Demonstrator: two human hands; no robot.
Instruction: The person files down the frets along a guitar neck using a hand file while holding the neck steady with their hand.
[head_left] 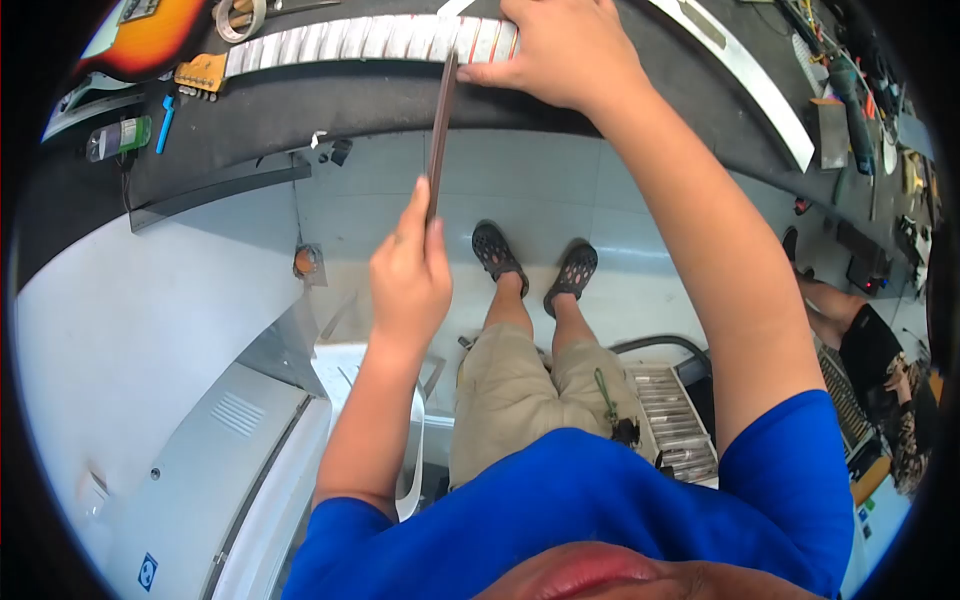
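A guitar neck (340, 40) lies across the dark bench, its fretboard masked in whitish tape between the frets. Its wooden headstock (203, 73) with tuners points left. My left hand (408, 275) is closed around the near end of a long, narrow dark file (440, 140). The file's far tip touches or sits just at the near edge of the neck, close to my right hand. With the thumb along the near edge and fingers over the far side, my right hand (570, 50) grips the neck; those fingertips are partly out of view.
A sunburst guitar body (155, 40), a tape roll (240, 18), a bottle (118, 138) and a blue tool (166, 122) lie on the left. A white curved strip (765, 90) and several tools are at right. Another person (870, 350) sits at far right.
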